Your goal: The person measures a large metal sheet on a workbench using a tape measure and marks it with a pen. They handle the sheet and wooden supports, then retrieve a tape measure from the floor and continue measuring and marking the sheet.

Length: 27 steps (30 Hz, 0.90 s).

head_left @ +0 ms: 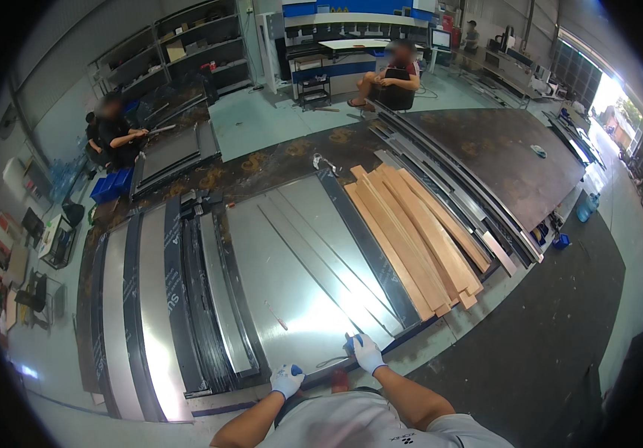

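The metal sheet (276, 299) lies before the person, thin strips (303, 252) along it. Wooden boards (403, 239) flank its right, long bars (459, 179) past them; dark strips (200, 291) lie to its left. Beyond it come the stained surface (291, 153), green floor (246, 127) and shelves (209, 46). At its near edge, the gloved left hand (288, 379) and right hand (366, 352) show curled fingers; I cannot tell whether they grip.

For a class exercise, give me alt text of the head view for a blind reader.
The wearer's gloved left hand and right hand are at the near edge of a shiny metal sheet. Metal strips lie to its left, tan boards to its right; beyond, another person sits near a machine.
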Tool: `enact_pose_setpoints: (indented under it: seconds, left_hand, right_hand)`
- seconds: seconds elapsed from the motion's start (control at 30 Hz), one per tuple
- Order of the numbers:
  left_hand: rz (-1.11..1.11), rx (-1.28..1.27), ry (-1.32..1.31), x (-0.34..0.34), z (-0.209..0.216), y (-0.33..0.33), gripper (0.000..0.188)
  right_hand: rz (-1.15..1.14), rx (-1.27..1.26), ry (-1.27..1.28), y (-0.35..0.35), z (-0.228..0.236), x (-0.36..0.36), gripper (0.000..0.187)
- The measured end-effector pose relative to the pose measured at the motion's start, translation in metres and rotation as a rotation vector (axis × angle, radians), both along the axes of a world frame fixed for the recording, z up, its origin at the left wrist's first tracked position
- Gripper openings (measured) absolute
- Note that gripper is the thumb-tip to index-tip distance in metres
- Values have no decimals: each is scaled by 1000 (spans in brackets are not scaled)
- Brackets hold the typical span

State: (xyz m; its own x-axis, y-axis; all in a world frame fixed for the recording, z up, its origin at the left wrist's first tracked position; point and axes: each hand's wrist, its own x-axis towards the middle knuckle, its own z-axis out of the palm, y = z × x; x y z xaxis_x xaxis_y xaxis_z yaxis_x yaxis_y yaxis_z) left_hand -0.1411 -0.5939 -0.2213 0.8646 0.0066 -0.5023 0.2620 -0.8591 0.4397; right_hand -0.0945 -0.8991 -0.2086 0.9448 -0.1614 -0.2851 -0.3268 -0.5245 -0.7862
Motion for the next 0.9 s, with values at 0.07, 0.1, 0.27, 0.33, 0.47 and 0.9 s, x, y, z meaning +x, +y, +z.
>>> enact_pose_setpoints:
  seconds: [0.07,0.1,0.27,0.33,0.47,0.9]
  left_hand:
    - [35,-8,-2,-2,-1,-1,32]
    - [19,31,-1,-1,-2,-2,35]
    - [-1,86,-78,-2,-2,-7,38]
    - [50,56,-49,-4,0,-10,37]
    - [77,86,-22,-2,7,-14,39]
    - [410,71,-350,107,2,-16,62]
  right_hand:
    - [-7,34,-3,-1,-2,0,37]
    - [-15,-8,-15,-2,-3,0,37]
    - [22,39,-107,-2,-10,2,34]
    - [49,117,-137,-5,-18,4,30]
    - [50,272,-87,-10,-51,9,25]
    - [126,9,-160,-6,-12,-9,27]
